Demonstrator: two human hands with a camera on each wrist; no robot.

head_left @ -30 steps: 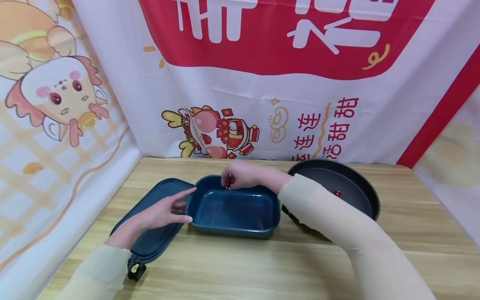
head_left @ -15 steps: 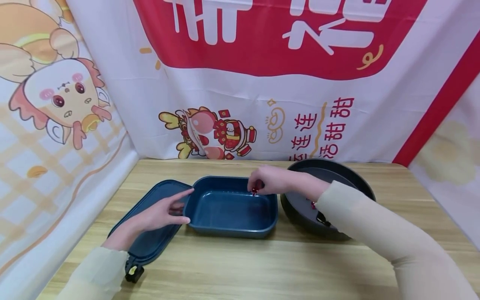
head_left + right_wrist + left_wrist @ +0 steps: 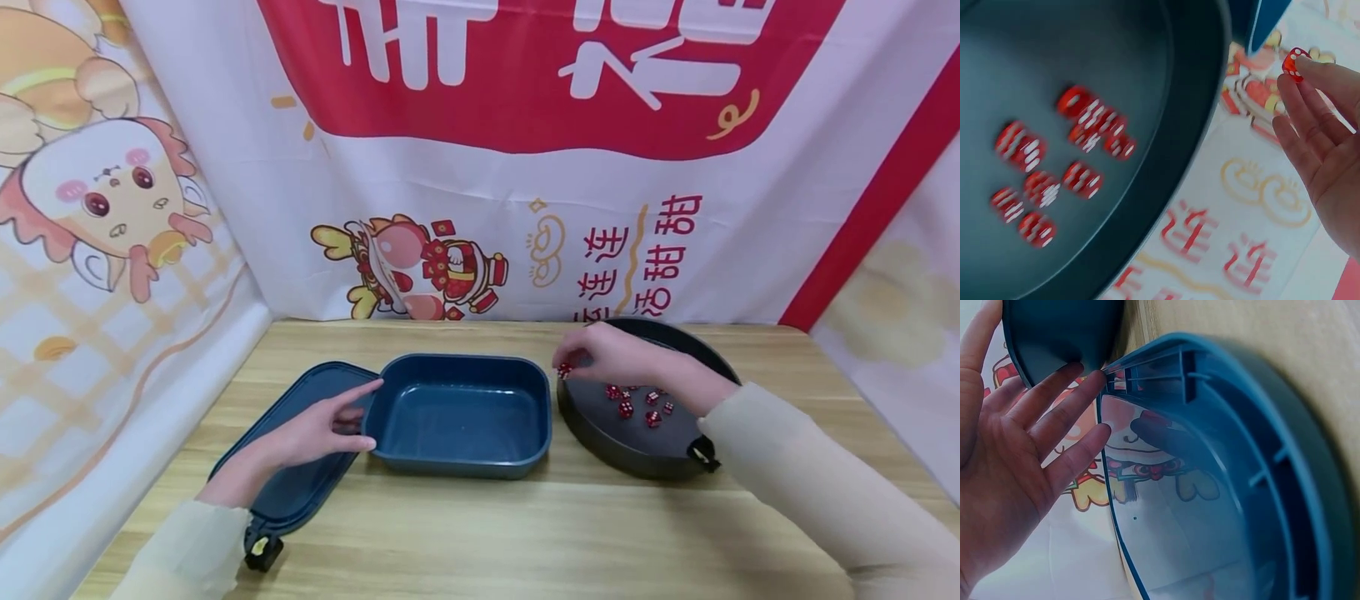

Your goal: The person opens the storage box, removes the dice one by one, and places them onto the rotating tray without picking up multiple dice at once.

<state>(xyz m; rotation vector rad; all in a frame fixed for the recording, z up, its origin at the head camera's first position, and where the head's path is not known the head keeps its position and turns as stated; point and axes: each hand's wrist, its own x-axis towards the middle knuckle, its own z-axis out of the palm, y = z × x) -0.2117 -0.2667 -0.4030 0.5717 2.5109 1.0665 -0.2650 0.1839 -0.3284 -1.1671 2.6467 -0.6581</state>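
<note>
My right hand (image 3: pixel 611 358) pinches a red die (image 3: pixel 564 371) with white dots between thumb and fingertips, over the left rim of a dark round pan (image 3: pixel 630 458). In the right wrist view the same die (image 3: pixel 1295 64) sits at the fingertips. Several more red dice (image 3: pixel 626 408) lie on the pan's floor, partly hidden by the right arm. To the left stands a blue rectangular box (image 3: pixel 457 471), its inside bare. My left hand (image 3: pixel 311 429) has its fingers spread, thumb and index fingertips at the box's left edge. Beneath it lies a blue lid (image 3: pixel 288 492), partly covered.
Everything stands on a light wooden table (image 3: pixel 495 542). A white cloth (image 3: pixel 450 183) with red print hangs behind it, and another printed cloth (image 3: pixel 90 350) runs along the left. A small black device (image 3: pixel 262 552) hangs by the left wrist.
My right hand has moved right with a die, from above the blue box to the pan's rim, uncovering dice in the pan. The left hand stays by the box.
</note>
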